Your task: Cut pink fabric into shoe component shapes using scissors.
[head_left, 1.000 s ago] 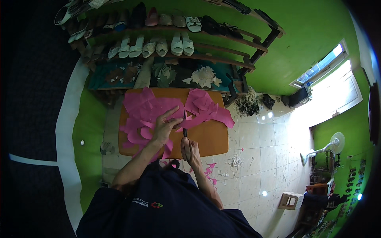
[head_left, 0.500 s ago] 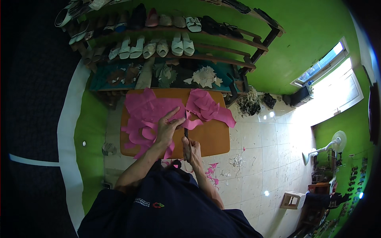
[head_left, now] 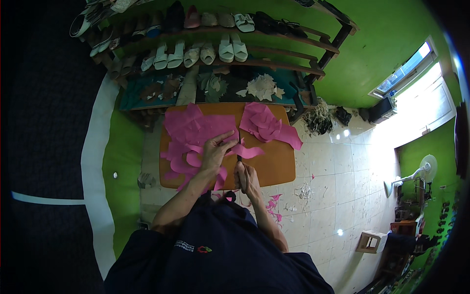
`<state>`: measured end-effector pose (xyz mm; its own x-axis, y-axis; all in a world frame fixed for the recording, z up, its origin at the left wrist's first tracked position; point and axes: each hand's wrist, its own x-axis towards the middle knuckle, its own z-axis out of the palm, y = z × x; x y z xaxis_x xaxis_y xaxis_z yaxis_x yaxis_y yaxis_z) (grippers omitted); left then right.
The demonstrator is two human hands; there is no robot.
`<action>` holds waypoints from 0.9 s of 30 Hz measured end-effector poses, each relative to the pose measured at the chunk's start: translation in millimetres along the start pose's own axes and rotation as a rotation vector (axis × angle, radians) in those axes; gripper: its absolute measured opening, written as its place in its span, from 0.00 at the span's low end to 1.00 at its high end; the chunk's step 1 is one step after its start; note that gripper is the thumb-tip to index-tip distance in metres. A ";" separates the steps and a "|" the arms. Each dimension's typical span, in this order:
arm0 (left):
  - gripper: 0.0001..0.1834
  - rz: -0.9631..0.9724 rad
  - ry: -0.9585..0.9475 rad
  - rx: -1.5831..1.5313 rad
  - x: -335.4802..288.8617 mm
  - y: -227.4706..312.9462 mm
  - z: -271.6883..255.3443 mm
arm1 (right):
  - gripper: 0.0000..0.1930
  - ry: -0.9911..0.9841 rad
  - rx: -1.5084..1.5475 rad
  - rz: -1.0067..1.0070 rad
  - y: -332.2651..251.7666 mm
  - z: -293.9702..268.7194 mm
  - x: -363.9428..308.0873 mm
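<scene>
On an orange-brown table [head_left: 274,169], a pink sheet [head_left: 220,122] of thin, flexible material lies under my left hand [head_left: 214,154]. That hand grips the sheet near its right edge, thumb and index finger stretched to the right. My right hand [head_left: 248,179] is closed round the handles of dark scissors [head_left: 239,153], whose blades point away from me along the sheet's edge. A narrow pink strip [head_left: 253,152] curls out to the right of the blades. Several cut pink pieces [head_left: 264,122] are heaped at the table's far right. Curled pink offcuts [head_left: 193,159] lie left of my left hand.
Beyond the table stands a wooden rack [head_left: 274,63] with several pairs of shoes and sandals, with cream pieces [head_left: 263,87] on its lower shelf. Pink scraps [head_left: 274,208] litter the tiled floor at right. A white fan [head_left: 426,169] and a stool [head_left: 370,242] are farther right.
The whole view has shifted, so the scene sits farther right and slightly higher. The strip by the scissors now extends farther right, apart from the heap. Both hands keep their holds.
</scene>
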<state>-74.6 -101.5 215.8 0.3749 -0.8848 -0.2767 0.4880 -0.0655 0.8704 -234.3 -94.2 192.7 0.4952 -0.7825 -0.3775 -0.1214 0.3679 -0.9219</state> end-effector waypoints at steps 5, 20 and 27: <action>0.22 0.014 -0.044 0.020 -0.3 -8.6 -6.0 | 0.27 0.074 0.013 0.039 -5.1 6.4 3.8; 0.24 0.038 -0.085 -0.009 2.9 -9.6 -9.3 | 0.27 0.170 -0.041 0.030 5.0 4.0 10.6; 0.25 -0.030 -0.067 -0.030 4.4 -0.3 -6.6 | 0.25 0.174 -0.050 0.051 9.3 -0.2 12.5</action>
<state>-67.8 -102.3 211.6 0.3069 -0.9114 -0.2740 0.5217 -0.0797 0.8494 -229.4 -100.7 179.5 0.3315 -0.8400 -0.4296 -0.1874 0.3877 -0.9026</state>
